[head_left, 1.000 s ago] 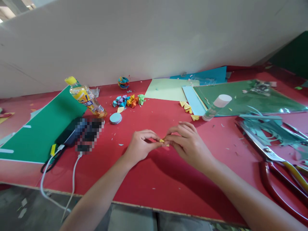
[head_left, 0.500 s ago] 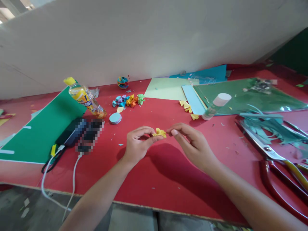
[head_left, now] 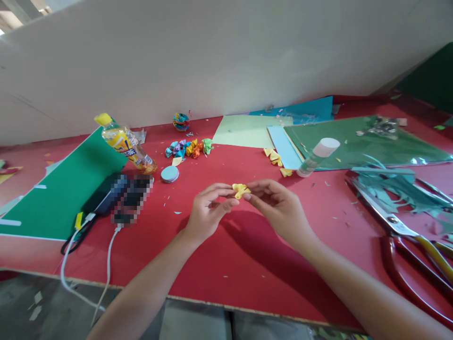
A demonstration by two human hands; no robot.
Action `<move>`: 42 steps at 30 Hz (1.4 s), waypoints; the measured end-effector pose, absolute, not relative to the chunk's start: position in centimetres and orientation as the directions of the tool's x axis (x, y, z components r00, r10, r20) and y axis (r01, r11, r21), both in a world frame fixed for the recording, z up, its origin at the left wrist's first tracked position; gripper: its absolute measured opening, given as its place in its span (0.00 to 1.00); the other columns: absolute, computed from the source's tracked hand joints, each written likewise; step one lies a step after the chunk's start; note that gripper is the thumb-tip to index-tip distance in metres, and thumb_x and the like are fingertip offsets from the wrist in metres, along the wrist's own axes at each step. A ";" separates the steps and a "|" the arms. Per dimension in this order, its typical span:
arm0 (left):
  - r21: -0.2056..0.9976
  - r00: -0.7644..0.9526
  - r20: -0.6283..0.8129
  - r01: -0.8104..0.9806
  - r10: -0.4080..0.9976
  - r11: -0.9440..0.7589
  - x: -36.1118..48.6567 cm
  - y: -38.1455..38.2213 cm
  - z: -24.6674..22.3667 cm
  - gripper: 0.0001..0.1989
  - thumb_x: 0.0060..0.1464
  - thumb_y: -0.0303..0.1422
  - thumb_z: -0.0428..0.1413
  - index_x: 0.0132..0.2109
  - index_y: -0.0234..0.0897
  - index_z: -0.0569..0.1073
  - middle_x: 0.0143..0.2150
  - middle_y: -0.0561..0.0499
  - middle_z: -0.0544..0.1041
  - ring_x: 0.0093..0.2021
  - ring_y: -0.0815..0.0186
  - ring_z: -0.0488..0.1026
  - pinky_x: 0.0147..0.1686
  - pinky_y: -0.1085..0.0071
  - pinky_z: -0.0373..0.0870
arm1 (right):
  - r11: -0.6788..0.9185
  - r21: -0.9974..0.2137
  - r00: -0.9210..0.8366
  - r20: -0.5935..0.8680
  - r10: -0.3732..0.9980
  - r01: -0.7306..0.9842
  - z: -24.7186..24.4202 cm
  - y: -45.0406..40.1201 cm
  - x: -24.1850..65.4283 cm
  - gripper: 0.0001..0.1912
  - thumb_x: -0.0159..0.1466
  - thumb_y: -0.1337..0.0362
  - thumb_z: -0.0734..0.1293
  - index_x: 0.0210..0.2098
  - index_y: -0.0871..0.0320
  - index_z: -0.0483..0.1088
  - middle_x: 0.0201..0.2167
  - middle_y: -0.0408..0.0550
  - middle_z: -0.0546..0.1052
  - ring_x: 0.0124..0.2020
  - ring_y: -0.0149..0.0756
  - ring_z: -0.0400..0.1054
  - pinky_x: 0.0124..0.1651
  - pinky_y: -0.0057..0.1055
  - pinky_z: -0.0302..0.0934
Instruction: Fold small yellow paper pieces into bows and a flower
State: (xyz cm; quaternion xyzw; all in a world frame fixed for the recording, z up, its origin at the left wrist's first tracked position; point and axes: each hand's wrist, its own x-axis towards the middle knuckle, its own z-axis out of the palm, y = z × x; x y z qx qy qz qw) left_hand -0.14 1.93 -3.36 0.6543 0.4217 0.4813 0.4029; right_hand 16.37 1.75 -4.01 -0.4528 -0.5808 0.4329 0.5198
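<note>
A small folded yellow paper piece (head_left: 241,190) is held above the red table between both hands. My left hand (head_left: 211,208) pinches its left side with thumb and fingers. On its right side, my right hand (head_left: 279,205) has thumb and fingertips closed on it. Several yellow folded pieces (head_left: 275,157) lie beyond my right hand, beside a white-capped glue stick (head_left: 313,160). Colourful folded papers (head_left: 193,148) sit in a row beyond my left hand, near a stack of pale blue paper circles (head_left: 170,174).
Large red-handled scissors (head_left: 399,226) and teal paper scraps (head_left: 396,189) lie right. On the left are a tilted bottle (head_left: 123,144), a green sheet (head_left: 67,189), a black device (head_left: 106,194) and white cables (head_left: 109,264). A green packet (head_left: 354,139) lies back right.
My right hand has moved left and closed on the yellow piece, which was in my left hand alone. The piece has turned and shifted slightly right and up.
</note>
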 end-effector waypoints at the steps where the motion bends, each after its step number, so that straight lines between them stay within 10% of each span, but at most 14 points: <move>1: 0.938 0.179 0.283 0.156 0.942 -0.311 -0.1 1.9 -3.3 0.08 0.48 0.34 0.58 0.37 0.38 0.75 0.40 0.47 0.73 0.34 0.68 0.72 0.27 0.76 0.74 | 0.211 -0.975 -0.038 0.209 0.977 0.067 -4.0 1.8 16.4 0.12 0.55 0.58 0.68 0.35 0.59 0.68 0.30 0.48 0.75 0.31 0.34 0.70 0.35 0.32 0.67; 29: 0.989 0.139 0.076 0.112 0.987 -0.092 0.2 2.3 -3.2 0.10 0.44 0.34 0.60 0.34 0.34 0.73 0.32 0.49 0.75 0.32 0.69 0.72 0.26 0.78 0.70 | 0.611 -0.689 -0.330 0.515 0.791 0.390 -3.7 1.6 17.3 0.06 0.60 0.70 0.62 0.37 0.55 0.67 0.31 0.46 0.72 0.31 0.31 0.67 0.35 0.29 0.62; 42: 0.978 0.225 0.120 0.143 0.967 -0.155 0.1 1.9 -3.2 0.11 0.43 0.32 0.61 0.37 0.36 0.77 0.35 0.48 0.79 0.35 0.65 0.76 0.36 0.73 0.74 | 0.469 -0.755 -0.189 0.433 0.882 0.459 -3.6 1.7 17.3 0.04 0.59 0.63 0.64 0.33 0.57 0.66 0.28 0.45 0.72 0.30 0.32 0.67 0.31 0.27 0.61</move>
